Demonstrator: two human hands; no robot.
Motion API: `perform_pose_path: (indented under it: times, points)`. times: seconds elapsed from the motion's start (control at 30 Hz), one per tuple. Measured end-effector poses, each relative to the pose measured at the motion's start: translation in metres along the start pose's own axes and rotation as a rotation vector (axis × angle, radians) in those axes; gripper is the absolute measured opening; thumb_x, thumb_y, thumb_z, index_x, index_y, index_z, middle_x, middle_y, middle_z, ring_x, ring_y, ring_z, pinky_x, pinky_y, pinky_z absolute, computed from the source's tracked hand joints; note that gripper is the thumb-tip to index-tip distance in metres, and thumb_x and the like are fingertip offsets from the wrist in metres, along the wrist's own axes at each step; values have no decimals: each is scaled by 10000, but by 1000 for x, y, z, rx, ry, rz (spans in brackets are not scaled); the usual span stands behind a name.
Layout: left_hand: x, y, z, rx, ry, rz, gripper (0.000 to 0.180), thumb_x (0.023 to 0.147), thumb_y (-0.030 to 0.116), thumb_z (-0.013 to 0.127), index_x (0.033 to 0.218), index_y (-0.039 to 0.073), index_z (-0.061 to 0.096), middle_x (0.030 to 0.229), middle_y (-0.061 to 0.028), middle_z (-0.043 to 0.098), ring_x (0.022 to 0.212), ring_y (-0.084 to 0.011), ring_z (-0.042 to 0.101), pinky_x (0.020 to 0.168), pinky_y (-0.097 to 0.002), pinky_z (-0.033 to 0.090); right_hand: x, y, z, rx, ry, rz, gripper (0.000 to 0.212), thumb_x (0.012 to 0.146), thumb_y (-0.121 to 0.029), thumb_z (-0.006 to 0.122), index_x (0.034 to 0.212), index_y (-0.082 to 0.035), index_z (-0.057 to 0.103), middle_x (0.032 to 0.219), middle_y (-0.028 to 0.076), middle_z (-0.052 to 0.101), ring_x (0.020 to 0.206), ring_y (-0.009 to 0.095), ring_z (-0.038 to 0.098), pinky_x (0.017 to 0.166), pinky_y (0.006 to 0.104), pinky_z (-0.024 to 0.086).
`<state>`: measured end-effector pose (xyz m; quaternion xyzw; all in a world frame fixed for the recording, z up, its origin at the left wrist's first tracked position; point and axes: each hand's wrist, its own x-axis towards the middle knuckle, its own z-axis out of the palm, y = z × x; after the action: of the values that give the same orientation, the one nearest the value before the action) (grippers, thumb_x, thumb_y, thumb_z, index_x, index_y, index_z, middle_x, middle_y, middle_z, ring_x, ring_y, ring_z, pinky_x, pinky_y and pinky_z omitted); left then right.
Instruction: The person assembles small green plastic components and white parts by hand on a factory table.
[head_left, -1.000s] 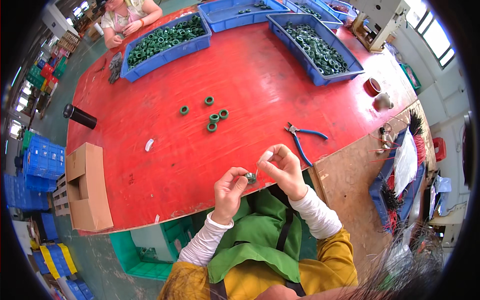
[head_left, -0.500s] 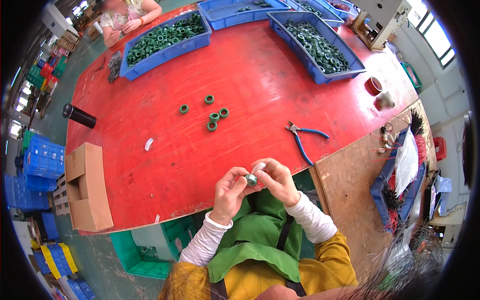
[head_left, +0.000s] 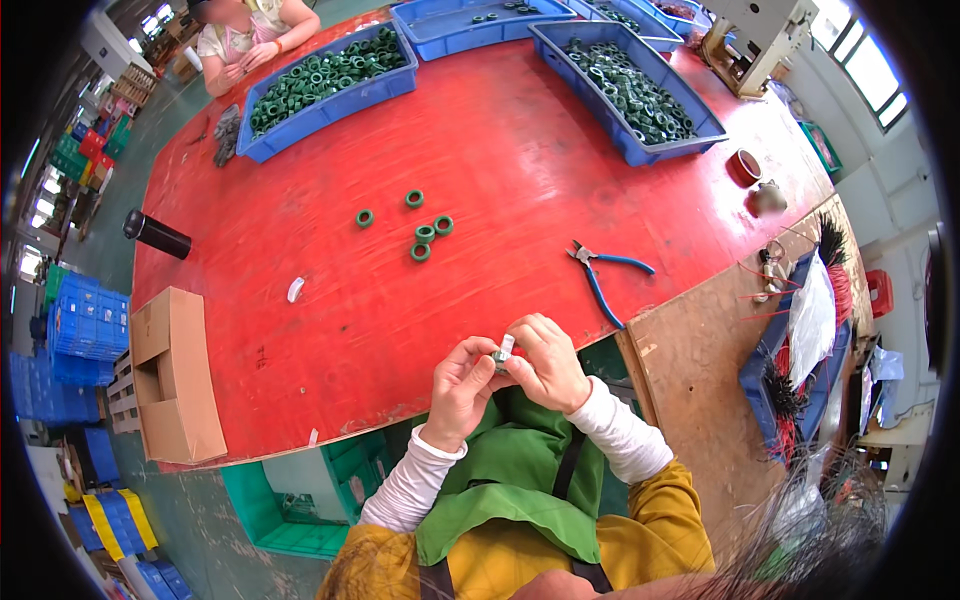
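My left hand (head_left: 460,392) pinches a small green ring (head_left: 499,361) just past the table's near edge. My right hand (head_left: 550,370) has its fingertips on a small white strip (head_left: 507,344), which stands up against the ring. Fingers hide part of both pieces, so how far the strip overlaps the ring is unclear. Farther out on the red table (head_left: 330,350) lie several loose green rings (head_left: 425,234). A similar white piece (head_left: 295,289) rests at the left. Diagonal cutters (head_left: 587,257) with blue handles lie with jaws apart, right of the rings.
Blue trays hold many green rings, one at far left (head_left: 258,156), another at far right (head_left: 655,153). A black bottle (head_left: 160,234) and cardboard box (head_left: 185,390) are on the left. At right stands a bin of wires (head_left: 757,385). Another person (head_left: 255,40) sits across the table.
My right hand has turned, bringing the white strip from slanting above the ring to upright against it. The ring has tilted and shows less. Across the table, the other person's hands shifted slightly.
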<state>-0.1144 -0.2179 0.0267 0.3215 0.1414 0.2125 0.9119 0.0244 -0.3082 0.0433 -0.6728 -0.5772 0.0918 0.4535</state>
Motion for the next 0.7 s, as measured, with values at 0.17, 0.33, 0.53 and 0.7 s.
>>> perform_pose_path:
  times: [0.17, 0.33, 0.53, 0.7]
  points:
    - [-1, -2, -4, 14, -7, -10, 186, 958, 147, 522, 1096, 23, 534, 995, -72, 624, 936, -165, 620, 861, -396, 536, -4, 13, 1, 2, -72, -58, 353, 903, -366, 501, 813, -28, 549, 782, 113, 518, 738, 292, 504, 671, 379, 391]
    - [-2, 0, -2, 0, -19, -23, 180, 959, 151, 523, 1089, 26, 534, 978, -63, 622, 911, -152, 616, 842, -378, 535, -1, 9, -5, -45, -104, -138, 352, 903, -363, 497, 802, -30, 553, 778, 103, 522, 736, 281, 510, 667, 380, 396]
    - [-3, 4, -8, 13, -4, -93, 188, 957, 153, 527, 1089, 20, 534, 967, -60, 622, 906, -156, 621, 826, -366, 540, -1, 7, -5, -90, -153, -210, 270, 870, -290, 553, 797, -30, 559, 769, 93, 539, 710, 277, 525, 652, 374, 427]
    - [1, 22, -2, 295, -45, -145, 213, 947, 132, 546, 1109, -5, 540, 956, -79, 630, 880, -164, 645, 805, -348, 568, -2, 12, -10, 4, -264, -135, 176, 842, -205, 591, 791, -38, 566, 776, 97, 557, 738, 266, 556, 631, 380, 445]
